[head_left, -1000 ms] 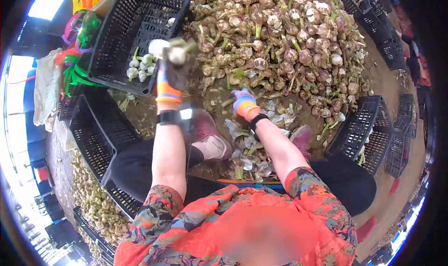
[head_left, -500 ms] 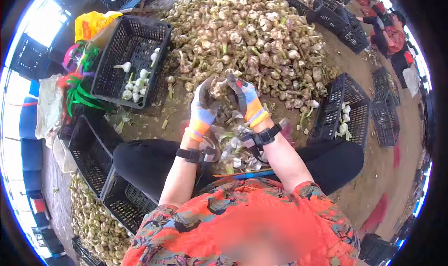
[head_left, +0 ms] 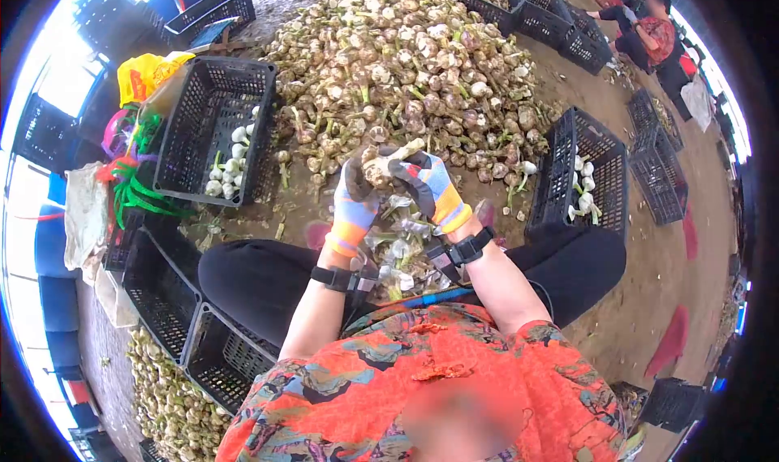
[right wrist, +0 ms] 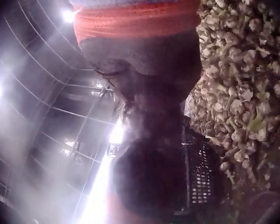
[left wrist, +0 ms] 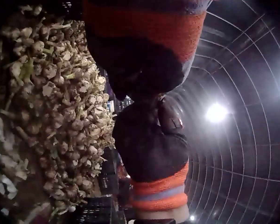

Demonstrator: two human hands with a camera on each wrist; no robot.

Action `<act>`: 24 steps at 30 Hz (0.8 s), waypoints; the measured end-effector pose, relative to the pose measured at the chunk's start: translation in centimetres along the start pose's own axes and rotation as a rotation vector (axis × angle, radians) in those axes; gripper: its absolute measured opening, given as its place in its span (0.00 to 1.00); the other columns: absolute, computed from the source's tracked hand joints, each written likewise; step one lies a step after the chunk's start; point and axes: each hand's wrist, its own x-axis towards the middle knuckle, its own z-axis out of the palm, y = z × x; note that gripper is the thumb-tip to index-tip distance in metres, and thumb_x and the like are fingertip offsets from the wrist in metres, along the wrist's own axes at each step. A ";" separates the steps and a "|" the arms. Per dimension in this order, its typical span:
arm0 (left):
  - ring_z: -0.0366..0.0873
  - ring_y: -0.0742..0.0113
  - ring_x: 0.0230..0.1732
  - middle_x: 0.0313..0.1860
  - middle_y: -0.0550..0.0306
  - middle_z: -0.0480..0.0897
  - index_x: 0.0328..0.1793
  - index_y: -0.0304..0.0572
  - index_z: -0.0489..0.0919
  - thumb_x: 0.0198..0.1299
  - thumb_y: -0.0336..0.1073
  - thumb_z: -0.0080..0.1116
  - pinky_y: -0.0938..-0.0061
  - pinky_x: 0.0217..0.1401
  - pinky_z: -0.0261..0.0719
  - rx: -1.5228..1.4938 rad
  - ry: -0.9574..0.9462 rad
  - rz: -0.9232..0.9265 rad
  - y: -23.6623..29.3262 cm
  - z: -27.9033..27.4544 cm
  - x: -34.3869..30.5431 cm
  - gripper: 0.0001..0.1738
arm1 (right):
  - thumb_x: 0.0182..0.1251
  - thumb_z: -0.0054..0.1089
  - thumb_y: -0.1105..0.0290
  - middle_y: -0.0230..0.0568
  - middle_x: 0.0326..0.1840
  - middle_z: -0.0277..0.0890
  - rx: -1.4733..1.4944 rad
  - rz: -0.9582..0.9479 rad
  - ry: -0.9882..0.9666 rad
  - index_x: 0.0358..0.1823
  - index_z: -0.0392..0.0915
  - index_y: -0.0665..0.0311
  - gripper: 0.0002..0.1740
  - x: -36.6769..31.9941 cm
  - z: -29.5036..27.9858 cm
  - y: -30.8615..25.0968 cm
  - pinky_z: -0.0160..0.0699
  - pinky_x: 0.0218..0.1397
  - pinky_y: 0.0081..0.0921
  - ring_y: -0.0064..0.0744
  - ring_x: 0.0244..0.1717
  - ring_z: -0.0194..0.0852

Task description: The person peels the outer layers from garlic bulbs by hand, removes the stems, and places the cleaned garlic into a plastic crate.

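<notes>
Both hands wear striped, dark-palmed gloves and meet in front of the body, in the head view. Between them is a brownish garlic bulb [head_left: 376, 170], its thick pale stem angled up to the right. My left hand [head_left: 355, 202] grips the bulb from the left, fingers curled round it. From the other side my right hand [head_left: 432, 188] pinches it near the stem. Dark glove palms hide most of the bulb in both wrist views, where the left hand [left wrist: 142, 60] and right hand [right wrist: 144, 56] fill the upper middle.
A large heap of garlic [head_left: 406, 73] lies ahead. A black crate [head_left: 182, 137] at left and another crate [head_left: 600, 178] at right hold cleaner white bulbs. Loose peelings [head_left: 402, 255] lie between the legs. Another person [head_left: 649, 36] sits at far right.
The left hand has come back from over the left crate, where it had white garlic. Both hands have joined on a brownish bulb, whose stem now points right.
</notes>
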 end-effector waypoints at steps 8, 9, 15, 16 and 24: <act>0.69 0.59 0.56 0.57 0.50 0.68 0.65 0.49 0.54 0.63 0.28 0.40 0.68 0.57 0.71 -0.292 0.081 -0.263 1.9 1.3 0.1 0.24 | 0.51 0.55 0.81 0.35 0.41 0.76 -0.431 -0.193 -0.111 0.49 0.71 0.68 0.20 0.7 -2.8 0.3 0.72 0.41 0.16 0.19 0.38 0.72; 0.69 0.58 0.55 0.57 0.49 0.68 0.65 0.48 0.55 0.63 0.30 0.40 0.68 0.55 0.72 -0.462 0.079 -0.325 1.4 0.9 0.1 0.23 | 0.48 0.53 0.84 0.37 0.41 0.75 -0.560 -0.142 -0.071 0.47 0.68 0.70 0.21 0.5 -2.8 -0.2 0.69 0.49 0.19 0.23 0.44 0.71; 0.74 0.72 0.37 0.42 0.55 0.75 0.58 0.38 0.63 0.53 0.26 0.57 0.80 0.40 0.73 0.095 0.200 -0.246 -0.1 1.5 0.2 0.26 | 0.47 0.59 0.78 0.33 0.34 0.77 -0.603 -0.059 0.126 0.39 0.76 0.68 0.14 0.0 -1.7 0.5 0.71 0.39 0.19 0.21 0.35 0.73; 0.74 0.73 0.34 0.37 0.57 0.76 0.53 0.38 0.67 0.55 0.32 0.57 0.80 0.39 0.73 -0.071 0.300 -0.367 0.4 1.6 0.4 0.20 | 0.47 0.61 0.77 0.32 0.30 0.77 -0.519 0.049 0.189 0.37 0.78 0.68 0.13 0.0 -1.5 0.2 0.72 0.36 0.18 0.20 0.31 0.73; 0.77 0.63 0.41 0.46 0.50 0.76 0.56 0.34 0.66 0.53 0.28 0.55 0.73 0.45 0.78 -0.518 0.220 -0.465 -2.1 -2.0 0.3 0.23 | 0.52 0.58 0.77 0.32 0.31 0.78 -0.579 -0.044 0.012 0.37 0.78 0.68 0.10 -0.1 -2.1 -0.2 0.70 0.36 0.17 0.19 0.31 0.71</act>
